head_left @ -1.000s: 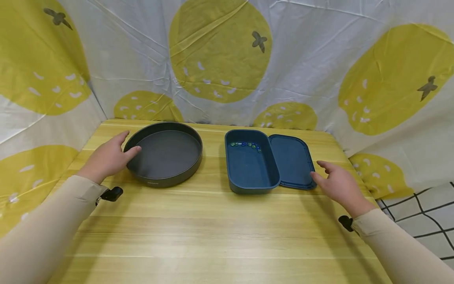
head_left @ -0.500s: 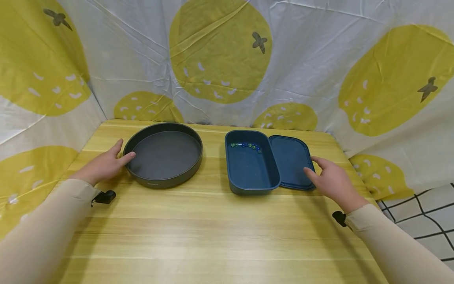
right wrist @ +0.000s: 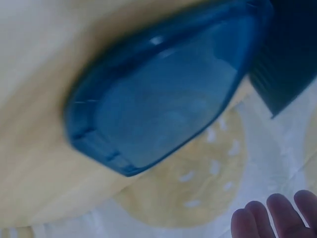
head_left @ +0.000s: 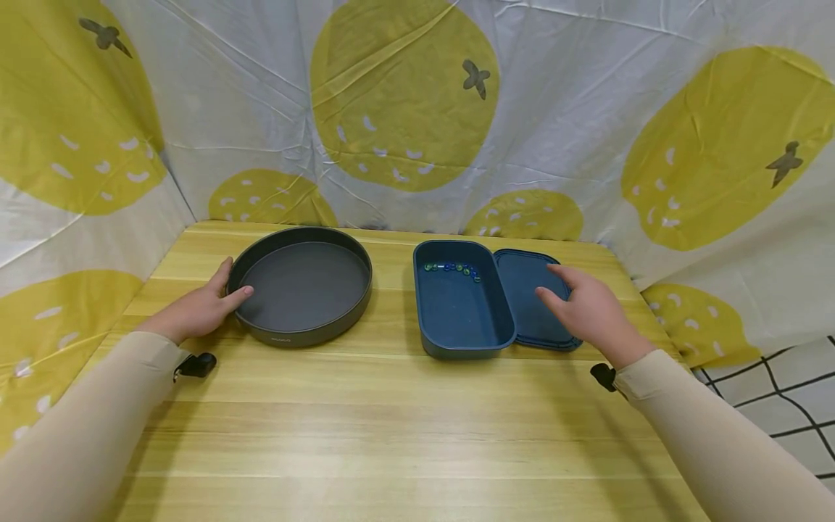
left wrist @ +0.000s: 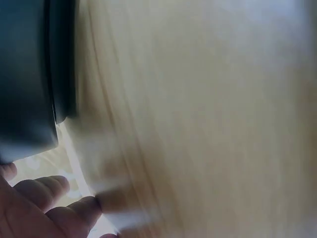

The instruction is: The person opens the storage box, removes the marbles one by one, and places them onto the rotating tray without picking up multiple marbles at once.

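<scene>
On the left lies a round dark grey pan (head_left: 306, 290) with a low wall. My left hand (head_left: 196, 310) is at its left side, thumb lying over the rim and fingers loosely extended along the outside. The left wrist view shows those fingers (left wrist: 42, 191) close below the dark pan wall (left wrist: 25, 79). To the right stands a deep blue rectangular box (head_left: 464, 315); several blue and green glass marbles (head_left: 459, 267) line its far end. Beside it a flat blue lid (head_left: 530, 290) lies on the table. Over the lid's right part hovers my right hand (head_left: 590, 312), fingers relaxed and holding nothing.
The light wooden table (head_left: 365, 435) reaches back to a white curtain (head_left: 561, 109) printed with yellow fruit, which also hangs along both sides. A black grid-patterned white cloth (head_left: 783, 399) shows at the right. A strip of tabletop separates pan and box.
My right hand has moved left and forward from beside the lid to over it. The left hand has come down lower at the pan's side. Pan, box and lid stay put.
</scene>
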Action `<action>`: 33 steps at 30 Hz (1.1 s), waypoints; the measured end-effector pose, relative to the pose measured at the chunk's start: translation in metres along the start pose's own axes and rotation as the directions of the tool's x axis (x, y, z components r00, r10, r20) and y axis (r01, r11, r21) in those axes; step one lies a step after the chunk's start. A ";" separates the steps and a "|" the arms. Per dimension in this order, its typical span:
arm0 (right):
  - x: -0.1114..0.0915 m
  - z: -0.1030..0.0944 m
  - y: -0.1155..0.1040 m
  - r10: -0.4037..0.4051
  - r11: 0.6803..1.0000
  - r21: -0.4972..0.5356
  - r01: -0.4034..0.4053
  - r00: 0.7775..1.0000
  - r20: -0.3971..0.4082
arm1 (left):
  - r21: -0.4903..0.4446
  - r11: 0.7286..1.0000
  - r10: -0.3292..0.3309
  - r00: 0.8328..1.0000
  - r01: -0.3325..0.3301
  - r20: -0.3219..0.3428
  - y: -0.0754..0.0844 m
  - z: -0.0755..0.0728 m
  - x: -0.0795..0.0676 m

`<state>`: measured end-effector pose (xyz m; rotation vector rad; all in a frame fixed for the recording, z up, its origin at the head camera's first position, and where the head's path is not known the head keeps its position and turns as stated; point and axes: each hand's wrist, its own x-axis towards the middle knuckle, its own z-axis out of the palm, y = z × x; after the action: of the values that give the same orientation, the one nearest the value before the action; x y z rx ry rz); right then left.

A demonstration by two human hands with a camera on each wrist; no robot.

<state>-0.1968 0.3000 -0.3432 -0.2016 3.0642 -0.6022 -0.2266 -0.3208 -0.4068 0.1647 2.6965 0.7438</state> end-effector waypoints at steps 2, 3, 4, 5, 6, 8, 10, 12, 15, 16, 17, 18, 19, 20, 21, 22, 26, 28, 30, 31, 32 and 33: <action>0.006 -0.002 -0.008 -0.009 1.000 0.015 0.009 1.000 0.000 | 0.006 1.000 0.005 1.000 -0.005 -0.003 -0.001 0.000 0.000; 0.009 -0.002 -0.012 -0.018 1.000 0.019 0.018 1.000 -0.006 | 0.005 1.000 0.007 1.000 -0.007 -0.003 -0.001 0.000 0.001; 0.012 -0.002 -0.016 -0.025 0.999 0.026 0.025 1.000 -0.011 | 0.006 1.000 0.008 1.000 -0.008 -0.001 -0.001 0.000 0.001; 0.015 -0.001 -0.020 -0.036 0.999 0.030 0.036 0.999 -0.019 | 0.008 1.000 0.009 1.000 -0.009 0.000 -0.001 -0.001 0.000; 0.019 -0.001 -0.025 -0.050 0.998 0.033 0.051 0.998 -0.029 | 0.012 1.000 0.008 1.000 -0.009 0.003 0.000 -0.001 0.000; 0.026 0.001 -0.033 -0.073 0.996 0.042 0.075 0.997 -0.040 | 0.016 1.000 0.008 1.000 -0.008 0.007 0.001 -0.001 0.000; 0.034 0.003 -0.042 -0.089 0.994 0.060 0.091 0.995 -0.041 | 0.020 1.000 0.007 1.000 -0.008 0.011 0.002 -0.001 0.000; 0.041 0.005 -0.051 -0.104 0.991 0.081 0.106 0.994 -0.030 | 0.015 1.000 0.003 1.000 -0.003 0.017 0.003 -0.001 0.000; 0.053 0.007 -0.064 -0.122 0.985 0.128 0.120 0.993 0.007 | 0.006 1.000 -0.001 1.000 0.001 0.027 0.004 0.000 0.000; 0.056 0.008 -0.068 -0.129 0.982 0.141 0.125 0.991 0.021 | 0.005 1.000 -0.002 1.000 0.002 0.030 0.004 0.000 0.000; 0.061 0.009 -0.071 -0.131 0.980 0.153 0.124 0.991 0.038 | 0.004 1.000 -0.003 0.999 0.003 0.033 0.004 0.000 0.000; 0.065 0.010 -0.074 -0.133 0.979 0.160 0.123 0.990 0.053 | 0.007 1.000 -0.003 0.999 0.003 0.033 0.004 0.000 0.000; 0.069 0.012 -0.077 -0.138 0.978 0.163 0.126 0.988 0.063 | 0.008 1.000 -0.001 0.999 0.001 0.033 0.004 0.001 0.000; 0.074 0.013 -0.080 -0.140 0.978 0.166 0.127 0.987 0.073 | 0.011 1.000 -0.001 0.999 0.001 0.033 0.004 0.001 -0.001; 0.079 0.015 -0.083 -0.144 0.977 0.169 0.128 0.986 0.083 | 0.011 1.000 -0.002 0.999 0.001 0.036 0.004 0.001 -0.001; 0.083 0.017 -0.086 -0.147 0.976 0.178 0.129 0.985 0.093 | 0.011 1.000 -0.002 0.999 0.001 0.037 0.004 0.001 -0.001; 0.100 0.026 -0.093 -0.177 0.963 0.226 0.144 0.975 0.135 | 0.010 1.000 -0.008 0.999 0.008 0.049 0.003 0.000 -0.002; 0.108 0.031 -0.095 -0.192 0.956 0.252 0.147 0.967 0.165 | 0.005 1.000 -0.009 0.998 0.009 0.054 0.004 0.000 -0.002; 0.114 0.036 -0.096 -0.198 0.952 0.273 0.140 0.960 0.200 | 0.001 1.000 -0.011 0.998 0.011 0.058 0.004 0.000 -0.002; 0.117 0.037 -0.096 -0.196 0.950 0.282 0.131 0.957 0.215 | 0.000 1.000 -0.011 0.998 0.011 0.059 0.004 0.000 -0.002; 0.119 0.039 -0.096 -0.196 0.950 0.285 0.126 0.953 0.232 | -0.001 1.000 -0.011 0.998 0.011 0.060 0.005 0.000 -0.002; 0.121 0.041 -0.097 -0.195 0.951 0.285 0.121 0.949 0.247 | -0.003 1.000 -0.012 0.998 0.012 0.060 0.005 0.001 -0.002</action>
<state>-0.3038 0.1801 -0.3427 -0.4868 2.6843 -0.9034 -0.2243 -0.3169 -0.4042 0.1678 2.6374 0.7279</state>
